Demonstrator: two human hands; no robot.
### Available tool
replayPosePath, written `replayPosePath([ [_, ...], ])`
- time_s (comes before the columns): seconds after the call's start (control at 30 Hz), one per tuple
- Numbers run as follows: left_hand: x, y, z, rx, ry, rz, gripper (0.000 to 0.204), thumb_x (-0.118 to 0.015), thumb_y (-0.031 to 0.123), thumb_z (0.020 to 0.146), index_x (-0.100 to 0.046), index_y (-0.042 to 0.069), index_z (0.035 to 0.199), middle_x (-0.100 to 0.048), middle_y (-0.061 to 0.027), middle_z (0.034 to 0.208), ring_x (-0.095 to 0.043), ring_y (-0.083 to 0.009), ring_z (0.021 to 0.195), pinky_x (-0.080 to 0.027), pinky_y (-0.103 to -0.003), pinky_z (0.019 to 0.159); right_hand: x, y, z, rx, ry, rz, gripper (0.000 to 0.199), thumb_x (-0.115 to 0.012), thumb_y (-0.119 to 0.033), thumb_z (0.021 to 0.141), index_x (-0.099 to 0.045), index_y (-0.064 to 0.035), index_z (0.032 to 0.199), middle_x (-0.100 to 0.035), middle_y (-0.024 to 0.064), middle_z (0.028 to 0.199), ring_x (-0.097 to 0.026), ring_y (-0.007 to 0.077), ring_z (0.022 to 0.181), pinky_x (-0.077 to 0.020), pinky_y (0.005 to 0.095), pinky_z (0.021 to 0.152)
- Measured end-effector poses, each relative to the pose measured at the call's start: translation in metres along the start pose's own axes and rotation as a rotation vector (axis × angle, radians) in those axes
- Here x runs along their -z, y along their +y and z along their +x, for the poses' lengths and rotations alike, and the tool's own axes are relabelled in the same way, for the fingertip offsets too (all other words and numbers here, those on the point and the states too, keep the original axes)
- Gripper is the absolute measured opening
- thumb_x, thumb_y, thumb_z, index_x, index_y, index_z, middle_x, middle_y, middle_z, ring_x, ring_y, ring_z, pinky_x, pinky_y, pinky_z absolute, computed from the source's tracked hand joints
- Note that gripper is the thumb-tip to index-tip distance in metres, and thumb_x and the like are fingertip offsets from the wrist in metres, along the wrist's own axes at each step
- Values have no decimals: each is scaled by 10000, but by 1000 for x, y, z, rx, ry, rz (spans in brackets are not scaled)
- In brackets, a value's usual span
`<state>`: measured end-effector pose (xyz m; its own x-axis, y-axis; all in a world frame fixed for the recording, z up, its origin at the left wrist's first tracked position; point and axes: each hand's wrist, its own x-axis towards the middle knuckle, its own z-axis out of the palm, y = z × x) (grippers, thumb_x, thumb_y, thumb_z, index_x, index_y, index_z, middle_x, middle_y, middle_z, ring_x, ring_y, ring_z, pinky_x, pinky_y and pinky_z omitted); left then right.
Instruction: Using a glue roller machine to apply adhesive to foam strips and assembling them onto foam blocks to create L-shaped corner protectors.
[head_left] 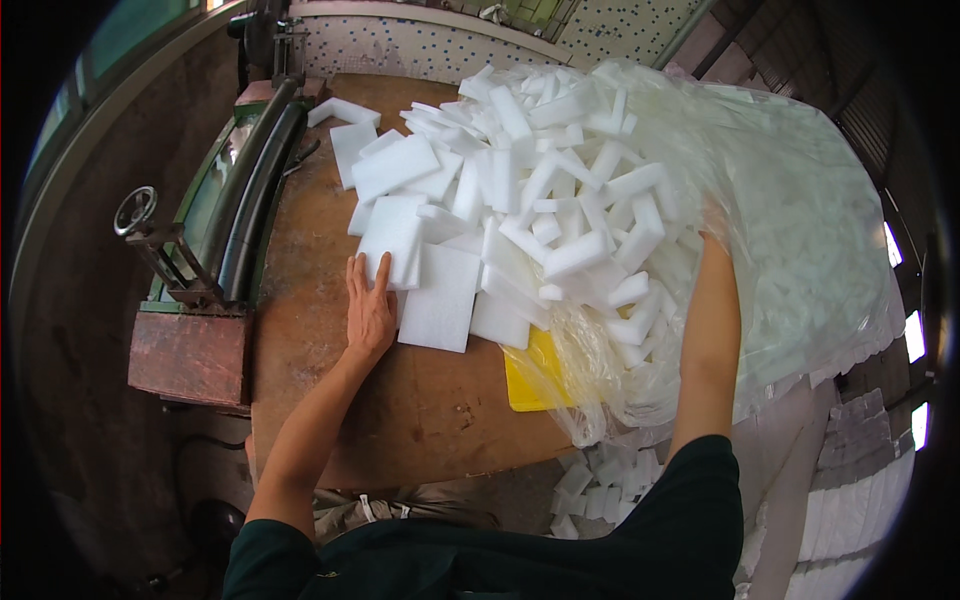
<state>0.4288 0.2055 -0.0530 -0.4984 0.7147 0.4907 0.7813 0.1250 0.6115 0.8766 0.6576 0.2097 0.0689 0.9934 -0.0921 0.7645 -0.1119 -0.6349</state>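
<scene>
My left hand (371, 312) rests its outstretched fingertips on the near edge of a white foam sheet (392, 228) at the left side of a loose heap. Beside those fingers lies a rectangular foam sheet (437, 300), flat on the brown table (400, 425). To the right, my right hand (713, 218) reaches into a large clear plastic bag (800, 230); film and foam hide its fingers, so their grip does not show. Between my hands spreads a heap of white foam pieces (575, 255), many of them L-shaped, spilling from the bag's mouth.
A yellow flat object (530, 380) lies partly under the plastic near the table's front edge. At the left stands a roller machine (268, 190) with a handwheel (136, 210). More foam pieces (600, 490) are down below the table at the front right, near wrapped white stacks (850, 490).
</scene>
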Motion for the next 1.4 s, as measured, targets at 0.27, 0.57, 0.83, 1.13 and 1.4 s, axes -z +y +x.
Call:
replayPosePath([
  [0.27, 20, -20, -12, -2, 186, -39, 682, -557, -73, 833, -453, 139, 1473, -263, -314, 1527, -217, -542, 1437, -256, -594, 1171, -183, -102, -48, 201, -339, 977, 825, -491, -645, 938, -270, -184, 1586, -419, 164, 1527, -418, 420, 1343, -312, 614, 1123],
  [0.57, 97, -15, -50, -47, 170, 43, 678, -585, -85, 838, -473, 141, 1467, -267, -270, 1548, -216, -505, 1458, -245, -579, 1183, -28, -45, -69, 341, -135, 450, 903, -519, -676, 931, -177, -204, 1619, -198, 128, 1659, -227, 404, 1493, -258, 668, 1116],
  [0.83, 155, -12, -126, 6, 83, 72, 685, -616, -70, 808, -476, 96, 1459, -244, -256, 1579, -209, -496, 1472, -246, -570, 1185, -81, 81, -307, 880, 235, -45, 699, -704, -193, 921, -383, -69, 1529, -340, 201, 1581, -308, 339, 1477, -257, 438, 1200],
  [1.13, 203, -4, -142, -123, -270, 110, 561, -554, 82, 885, -506, 125, 1443, -268, -257, 1580, -199, -516, 1469, -198, -596, 1186, -243, 121, -444, 805, 166, -340, 807, -757, -148, 822, -375, -108, 1532, -219, 274, 1596, -289, 476, 1439, -321, 515, 1143],
  [1.4, 143, 22, -112, 70, -357, 418, 911, -787, 528, 714, -480, 113, 1465, -405, -374, 1392, -364, -510, 1341, -241, -564, 1147, -278, 33, -369, 755, 119, 193, 488, -691, -77, 891, -542, 35, 1342, -583, 259, 1315, -566, 423, 1200, -466, 447, 1008],
])
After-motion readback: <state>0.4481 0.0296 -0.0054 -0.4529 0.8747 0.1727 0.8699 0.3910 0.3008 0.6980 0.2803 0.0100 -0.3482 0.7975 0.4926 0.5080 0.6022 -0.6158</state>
